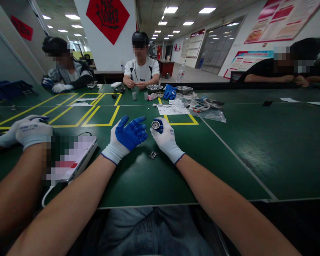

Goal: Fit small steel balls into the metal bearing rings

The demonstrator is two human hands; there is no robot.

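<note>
My right hand (pixel 165 133), in a white glove with a blue coating, grips a small round metal part (pixel 155 124) whose ringed end faces me. What fills that end is too small to make out. To its left, my left hand (pixel 128 134) is empty, its blue palm turned up and its fingers spread. A little pile of small metal rings (pixel 153 155) lies on the green table (pixel 138 185) below and between both hands.
A neighbour's gloved hands (pixel 33 131) and a phone-like device (pixel 74 160) with a white cable are at my left. Across the table, a person sits behind grey cups (pixel 134 96), metal bowls (pixel 154 88), blue gloves (pixel 170 91) and plastic bags (pixel 213 113). Yellow tape marks the tabletop.
</note>
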